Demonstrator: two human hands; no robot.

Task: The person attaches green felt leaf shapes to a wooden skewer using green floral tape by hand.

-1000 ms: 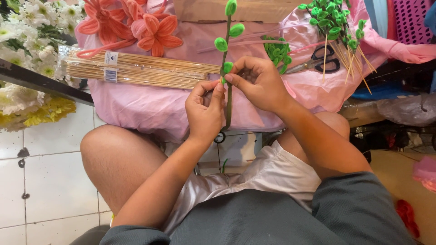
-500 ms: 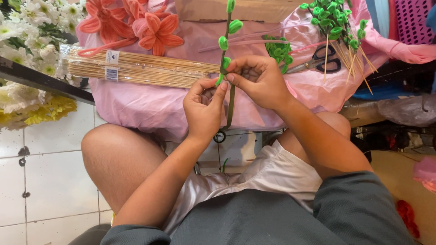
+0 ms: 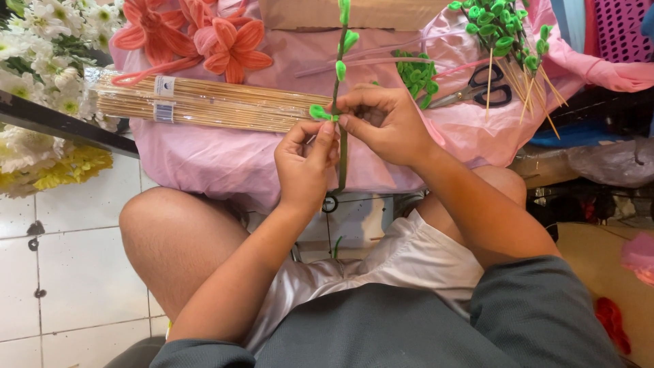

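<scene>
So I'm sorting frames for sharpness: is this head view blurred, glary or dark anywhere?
Head view: soft, even light, no glare; left hand, right hand and green leafy stem are sharp; white flowers look slightly bright; the right-edge shelf area sits in shadow.

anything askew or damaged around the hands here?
Nothing stands out. Both hands, left hand and right hand, pinch the upright green stem at a leaf. The skewer bundle lies tidy; the scissors rest on pink cloth.
</scene>
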